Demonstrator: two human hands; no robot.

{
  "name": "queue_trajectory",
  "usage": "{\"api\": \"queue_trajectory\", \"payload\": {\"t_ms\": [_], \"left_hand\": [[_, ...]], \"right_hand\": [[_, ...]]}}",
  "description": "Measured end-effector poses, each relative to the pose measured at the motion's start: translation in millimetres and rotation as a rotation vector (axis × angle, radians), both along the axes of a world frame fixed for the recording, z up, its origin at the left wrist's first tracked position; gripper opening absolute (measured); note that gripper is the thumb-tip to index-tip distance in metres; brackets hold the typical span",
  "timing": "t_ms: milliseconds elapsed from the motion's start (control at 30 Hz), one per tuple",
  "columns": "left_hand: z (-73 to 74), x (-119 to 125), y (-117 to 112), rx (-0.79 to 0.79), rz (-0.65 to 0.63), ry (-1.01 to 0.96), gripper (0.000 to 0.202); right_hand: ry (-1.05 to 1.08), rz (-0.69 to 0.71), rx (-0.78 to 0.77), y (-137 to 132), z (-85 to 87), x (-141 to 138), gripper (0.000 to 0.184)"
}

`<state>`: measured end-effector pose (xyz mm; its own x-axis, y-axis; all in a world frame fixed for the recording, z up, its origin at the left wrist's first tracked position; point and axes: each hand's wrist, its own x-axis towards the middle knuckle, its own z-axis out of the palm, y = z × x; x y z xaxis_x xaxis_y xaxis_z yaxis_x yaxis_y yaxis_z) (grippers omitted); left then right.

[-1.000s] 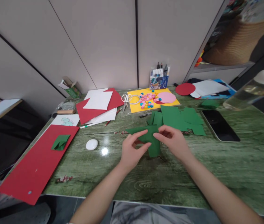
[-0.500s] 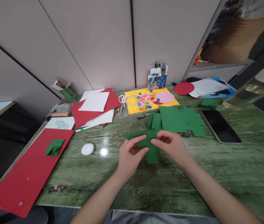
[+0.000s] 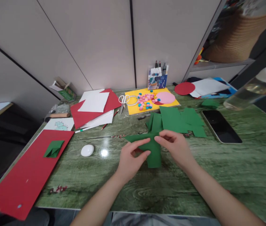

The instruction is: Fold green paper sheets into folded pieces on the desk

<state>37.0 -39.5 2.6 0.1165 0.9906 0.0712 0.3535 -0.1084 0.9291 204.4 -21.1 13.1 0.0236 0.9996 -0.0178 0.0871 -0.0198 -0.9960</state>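
Note:
A piece of green paper (image 3: 154, 153) with a pointed left end is held between my two hands above the table. My left hand (image 3: 131, 160) grips its left part between thumb and fingers. On its right side, my right hand (image 3: 176, 144) pinches the upper edge with thumb and forefinger. Just beyond lie several cut green paper pieces (image 3: 172, 119), some overlapping. A folded green paper piece (image 3: 54, 148) rests on a long red sheet (image 3: 29, 175) at the left.
A white oval object (image 3: 87, 150) sits left of my hands. Scissors (image 3: 122, 103) and a yellow sheet (image 3: 133, 108) bearing small coloured balls lie at the back. A phone (image 3: 221, 127) and a clear bottle (image 3: 245, 91) stand to the right. A pen box (image 3: 157, 81) leans on the wall.
The lower part of the held green paper reaches slightly nearer to me. My right thumb and forefinger have shifted a little along the upper edge. The view has moved slightly.

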Motion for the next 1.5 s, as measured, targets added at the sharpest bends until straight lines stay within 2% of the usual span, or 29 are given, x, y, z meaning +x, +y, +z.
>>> {"api": "queue_trajectory", "payload": {"t_ms": [300,1100,1500], "left_hand": [[-0.9,-0.2,0.6,-0.033,-0.014,-0.026,0.034],[-0.4,1.8,1.7,-0.054,-0.029,-0.022,0.034],[-1.5,1.6,2.3,-0.044,-0.029,-0.021,0.036]], "right_hand": [[0.015,-0.051,0.001,2.3,-3.1,-0.1,0.02],[-0.013,-0.072,0.006,2.9,-3.7,-2.9,0.022],[-0.047,0.045,-0.018,1.5,-0.9,-3.0,0.035]]}}
